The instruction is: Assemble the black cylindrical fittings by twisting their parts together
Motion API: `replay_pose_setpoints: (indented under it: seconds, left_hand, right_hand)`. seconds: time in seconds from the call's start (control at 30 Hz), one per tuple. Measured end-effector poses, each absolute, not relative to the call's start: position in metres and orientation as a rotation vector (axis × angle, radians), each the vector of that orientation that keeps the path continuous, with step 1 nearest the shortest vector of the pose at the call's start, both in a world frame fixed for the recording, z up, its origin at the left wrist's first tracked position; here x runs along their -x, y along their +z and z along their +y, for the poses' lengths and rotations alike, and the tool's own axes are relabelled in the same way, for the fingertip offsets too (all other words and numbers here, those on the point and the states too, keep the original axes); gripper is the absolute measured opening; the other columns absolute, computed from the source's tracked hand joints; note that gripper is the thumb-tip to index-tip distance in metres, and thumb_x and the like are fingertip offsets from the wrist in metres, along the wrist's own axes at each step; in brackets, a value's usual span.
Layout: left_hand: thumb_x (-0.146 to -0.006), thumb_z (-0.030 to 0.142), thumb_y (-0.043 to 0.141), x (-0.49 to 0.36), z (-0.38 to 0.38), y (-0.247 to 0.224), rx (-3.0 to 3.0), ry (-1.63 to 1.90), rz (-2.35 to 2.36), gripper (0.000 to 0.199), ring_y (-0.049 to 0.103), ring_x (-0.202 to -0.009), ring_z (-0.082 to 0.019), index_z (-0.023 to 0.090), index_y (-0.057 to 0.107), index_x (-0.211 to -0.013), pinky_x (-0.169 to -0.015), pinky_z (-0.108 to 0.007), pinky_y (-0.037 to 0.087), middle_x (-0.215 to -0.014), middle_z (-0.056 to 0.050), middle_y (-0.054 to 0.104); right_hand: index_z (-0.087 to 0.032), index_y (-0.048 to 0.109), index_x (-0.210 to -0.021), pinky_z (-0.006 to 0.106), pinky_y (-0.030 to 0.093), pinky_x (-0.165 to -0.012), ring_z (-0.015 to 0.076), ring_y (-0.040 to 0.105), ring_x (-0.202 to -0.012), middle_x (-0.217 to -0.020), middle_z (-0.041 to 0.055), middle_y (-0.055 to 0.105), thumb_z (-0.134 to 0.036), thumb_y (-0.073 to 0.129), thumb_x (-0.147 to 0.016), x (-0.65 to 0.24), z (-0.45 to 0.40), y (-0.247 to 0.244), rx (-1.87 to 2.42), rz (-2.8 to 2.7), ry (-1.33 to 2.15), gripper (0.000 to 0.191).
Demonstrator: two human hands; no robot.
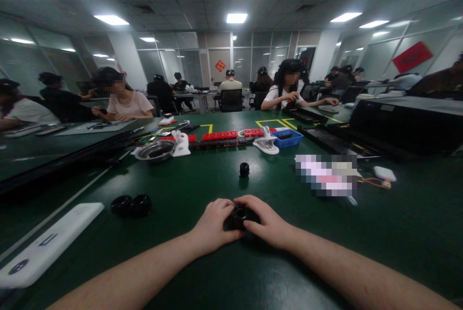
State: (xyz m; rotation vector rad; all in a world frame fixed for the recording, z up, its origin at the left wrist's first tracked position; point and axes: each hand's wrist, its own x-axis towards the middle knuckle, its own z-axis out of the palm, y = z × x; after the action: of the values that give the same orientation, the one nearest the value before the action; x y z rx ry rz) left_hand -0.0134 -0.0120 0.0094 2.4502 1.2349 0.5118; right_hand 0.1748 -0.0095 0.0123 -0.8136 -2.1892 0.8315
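Note:
A small black round part with a hole in its top [240, 212] rests at the near middle of the green table. My left hand [214, 221] curls around its left side, fingertips against it. From the right, my right hand [269, 221] closes on the same part, its thumb at the near edge and the index finger reaching over the far side. The fingers partly hide its lower body. Just beyond stands a similar short black cylinder [244, 169] with a ridged side. Two more black round parts, a left one [121, 205] and a right one [141, 205], lie side by side to the left.
Farther back are a metal bowl [155, 150], a white stand [181, 144], another white stand [266, 142], a red strip [220, 135] and a blue tray [289, 140]. A long white object [54, 242] lies at left. A co-worker [285, 90] sits across the table.

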Motion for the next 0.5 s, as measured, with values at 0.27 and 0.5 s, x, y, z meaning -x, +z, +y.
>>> replay_pose_setpoints:
  seconds: [0.27, 0.5]
  left_hand:
    - [-0.070, 0.040, 0.060, 0.0118, -0.0128, 0.0118, -2.418, 0.527, 1.233, 0.037, 0.049, -0.089, -0.022, 0.020, 0.052, -0.101, -0.078, -0.034, 0.039, -0.097, -0.005, 0.053]
    - [-0.067, 0.036, 0.064, 0.0126, -0.0112, 0.0130, -2.416, 0.554, 1.224, 0.030, 0.049, -0.090, -0.021, 0.020, 0.053, -0.090, -0.078, -0.032, 0.040, -0.097, -0.003, 0.054]
  right_hand:
    - [-0.018, 0.054, -0.098, 0.035, 0.042, -0.080, 0.0205, 0.052, -0.089, -0.094, 0.0054, 0.055, -0.029, 0.066, -0.067, -0.1706, -0.0110, 0.0149, 0.937, -2.199, 0.711, 0.035]
    - [-0.020, 0.048, -0.103, 0.035, 0.041, -0.081, 0.0203, 0.051, -0.092, -0.099, 0.0057, 0.054, -0.025, 0.065, -0.067, -0.1775, -0.0070, 0.0120, 0.932, -1.998, 0.629, 0.039]
